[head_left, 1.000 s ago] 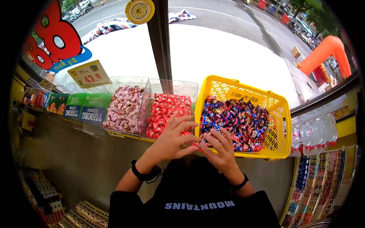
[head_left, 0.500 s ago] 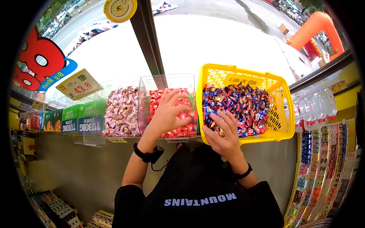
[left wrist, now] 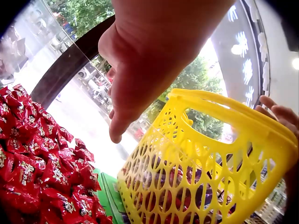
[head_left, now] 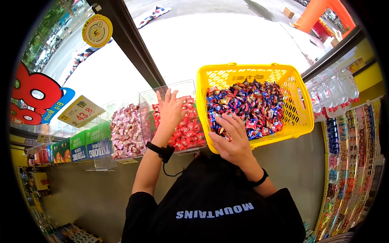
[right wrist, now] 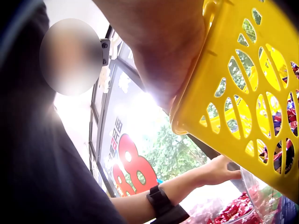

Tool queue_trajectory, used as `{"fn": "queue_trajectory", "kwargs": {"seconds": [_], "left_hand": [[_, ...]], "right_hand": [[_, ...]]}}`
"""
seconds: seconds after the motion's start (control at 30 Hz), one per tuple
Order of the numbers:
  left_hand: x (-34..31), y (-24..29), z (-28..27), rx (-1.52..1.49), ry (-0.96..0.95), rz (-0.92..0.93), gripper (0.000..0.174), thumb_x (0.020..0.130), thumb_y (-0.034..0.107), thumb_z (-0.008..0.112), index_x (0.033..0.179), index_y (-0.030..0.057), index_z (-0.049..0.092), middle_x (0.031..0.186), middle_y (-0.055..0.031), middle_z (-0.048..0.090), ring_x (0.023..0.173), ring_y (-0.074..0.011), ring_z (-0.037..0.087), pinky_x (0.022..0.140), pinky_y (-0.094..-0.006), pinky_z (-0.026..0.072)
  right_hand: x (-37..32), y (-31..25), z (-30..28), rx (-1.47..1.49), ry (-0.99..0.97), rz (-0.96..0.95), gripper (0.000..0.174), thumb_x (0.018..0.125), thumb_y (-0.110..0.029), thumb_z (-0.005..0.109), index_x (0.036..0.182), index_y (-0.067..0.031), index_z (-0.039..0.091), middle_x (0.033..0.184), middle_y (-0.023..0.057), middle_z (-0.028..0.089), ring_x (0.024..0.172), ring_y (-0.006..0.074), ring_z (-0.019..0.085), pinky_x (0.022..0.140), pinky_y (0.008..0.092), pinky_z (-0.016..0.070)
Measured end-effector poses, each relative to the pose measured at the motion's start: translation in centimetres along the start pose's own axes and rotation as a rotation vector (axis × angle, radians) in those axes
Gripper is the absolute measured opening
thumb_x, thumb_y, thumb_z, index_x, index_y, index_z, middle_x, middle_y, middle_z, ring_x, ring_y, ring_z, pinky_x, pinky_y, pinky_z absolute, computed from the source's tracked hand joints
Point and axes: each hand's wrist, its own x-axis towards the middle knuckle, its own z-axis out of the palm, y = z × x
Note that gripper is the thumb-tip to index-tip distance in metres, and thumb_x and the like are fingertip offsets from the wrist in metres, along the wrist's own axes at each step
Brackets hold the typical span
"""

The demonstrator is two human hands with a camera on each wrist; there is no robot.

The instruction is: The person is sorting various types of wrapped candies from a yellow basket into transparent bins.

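Observation:
My left hand (head_left: 171, 108) hovers above the clear bin of red-wrapped candies (head_left: 188, 133), its fingers spread and nothing visible in them. In the left wrist view its thumb points down, with the heap of red candies (left wrist: 44, 163) to the left. My right hand (head_left: 234, 141) lies over the near left rim of a yellow plastic basket (head_left: 300, 125), fingers loosely extended toward the blue, red and dark wrapped candies (head_left: 251, 105) inside. From the right wrist, the basket's slotted wall (right wrist: 219, 102) hides that hand's fingertips.
Left of the red candies stands a bin of pink-wrapped candies (head_left: 129, 133), then green beer boxes (head_left: 99, 141) and a price sign (head_left: 82, 111). Bottled water (head_left: 334, 95) and a snack rack (head_left: 352, 162) are at the right. A window frame (head_left: 133, 36) rises behind.
My left hand has left the basket's near corner, where it was close to the right hand, and moved left and forward over the red candies. The right hand stays at the basket's rim.

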Motion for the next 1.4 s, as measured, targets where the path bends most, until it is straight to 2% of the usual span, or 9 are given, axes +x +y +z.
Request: {"fn": "queue_trajectory", "kwargs": {"seconds": [0.1, 0.23, 0.33, 0.63, 0.7, 0.9, 1.0, 1.1, 1.4], "left_hand": [[0.1, 0.4, -2.3, 0.019, 0.003, -0.045, 0.035, 0.087, 0.033, 0.086, 0.119, 0.022, 0.08, 0.149, -0.0083, 0.06, 0.155, -0.0337, 0.04, 0.13, -0.0722, 0.0079], [0.6, 2.5, -7.5, -0.065, 0.149, -0.047, 0.03, 0.091, 0.029, 0.082, 0.119, 0.021, 0.08, 0.149, -0.0086, 0.061, 0.152, -0.0343, 0.045, 0.131, -0.0676, 0.0149], [0.7, 5.0, -10.8, -0.222, 0.206, 0.017, 0.031, 0.091, 0.027, 0.081, 0.12, 0.0187, 0.079, 0.147, -0.01, 0.06, 0.151, -0.0354, 0.045, 0.13, -0.0678, 0.0179], [1.2, 14.2, -16.7, -0.329, 0.0, 0.261, 0.049, 0.086, 0.023, 0.086, 0.133, 0.021, 0.074, 0.154, -0.012, 0.055, 0.15, -0.0411, 0.044, 0.128, -0.066, 0.0266], [1.7, 16.3, -17.4, -0.361, -0.005, 0.28, 0.052, 0.083, 0.017, 0.087, 0.134, 0.0181, 0.074, 0.156, -0.0136, 0.055, 0.152, -0.0424, 0.043, 0.129, -0.065, 0.0253], [3.4, 24.9, -14.6, -0.332, 0.01, 0.305, 0.067, 0.084, 0.022, 0.088, 0.145, 0.0136, 0.065, 0.155, -0.0152, 0.055, 0.15, -0.042, 0.046, 0.127, -0.063, 0.0289], [3.8, 29.7, -12.6, -0.322, -0.001, 0.268, 0.067, 0.087, 0.031, 0.087, 0.149, 0.0188, 0.064, 0.156, -0.0127, 0.054, 0.149, -0.0399, 0.045, 0.127, -0.0634, 0.0294], [4.3, 33.5, -11.4, -0.311, -0.002, 0.243, 0.066, 0.088, 0.032, 0.087, 0.148, 0.0187, 0.064, 0.156, -0.0127, 0.053, 0.149, -0.0393, 0.045, 0.127, -0.0634, 0.0289], [5.1, 36.7, -10.0, -0.228, -0.037, 0.164, 0.065, 0.087, 0.029, 0.086, 0.147, 0.0181, 0.064, 0.156, -0.0124, 0.053, 0.15, -0.0386, 0.045, 0.128, -0.0616, 0.029]], "right_hand": [[-0.3, 0.2, 0.0, 0.031, 0.015, -0.018, 0.034, 0.081, -0.01, 0.082, 0.115, -0.0112, 0.078, 0.145, 0.0154, 0.064, 0.139, 0.0367, 0.058, 0.12, 0.0603, 0.0412], [-0.3, 0.0, -0.9, 0.05, -0.024, -0.026, 0.033, 0.082, -0.011, 0.082, 0.116, -0.0107, 0.078, 0.146, 0.015, 0.064, 0.139, 0.0364, 0.058, 0.122, 0.0607, 0.0395], [-0.8, 0.4, -2.2, 0.064, -0.032, -0.009, 0.036, 0.082, -0.01, 0.081, 0.118, -0.0091, 0.076, 0.145, 0.015, 0.063, 0.141, 0.0362, 0.057, 0.122, 0.0617, 0.0388], [-4.2, 5.0, -9.0, -0.058, 0.052, 0.082, 0.038, 0.082, -0.009, 0.079, 0.119, -0.0093, 0.075, 0.146, 0.0151, 0.063, 0.14, 0.0358, 0.057, 0.12, 0.0614, 0.0403], [-5.2, 6.5, -10.4, -0.066, 0.064, 0.089, 0.039, 0.081, -0.01, 0.08, 0.12, -0.0096, 0.075, 0.145, 0.0159, 0.064, 0.139, 0.0363, 0.058, 0.12, 0.061, 0.04], [-8.2, 12.1, -16.3, -0.074, 0.025, 0.129, 0.041, 0.082, -0.013, 0.082, 0.123, -0.0114, 0.076, 0.147, 0.0151, 0.064, 0.137, 0.0373, 0.059, 0.12, 0.0601, 0.0414], [-9.8, 15.5, -18.8, -0.092, 0.047, 0.111, 0.038, 0.084, -0.016, 0.081, 0.12, -0.0087, 0.074, 0.144, 0.0163, 0.064, 0.135, 0.0379, 0.059, 0.119, 0.0599, 0.0413], [-10.7, 18.1, -21.0, -0.117, 0.045, 0.128, 0.036, 0.085, -0.015, 0.08, 0.12, -0.0082, 0.074, 0.143, 0.0162, 0.065, 0.134, 0.0373, 0.06, 0.118, 0.0577, 0.0431], [-11.9, 22.4, -23.4, -0.104, -0.004, 0.125, 0.033, 0.087, -0.014, 0.08, 0.119, -0.0093, 0.076, 0.141, 0.0156, 0.067, 0.134, 0.0363, 0.061, 0.115, 0.056, 0.0452]]}}
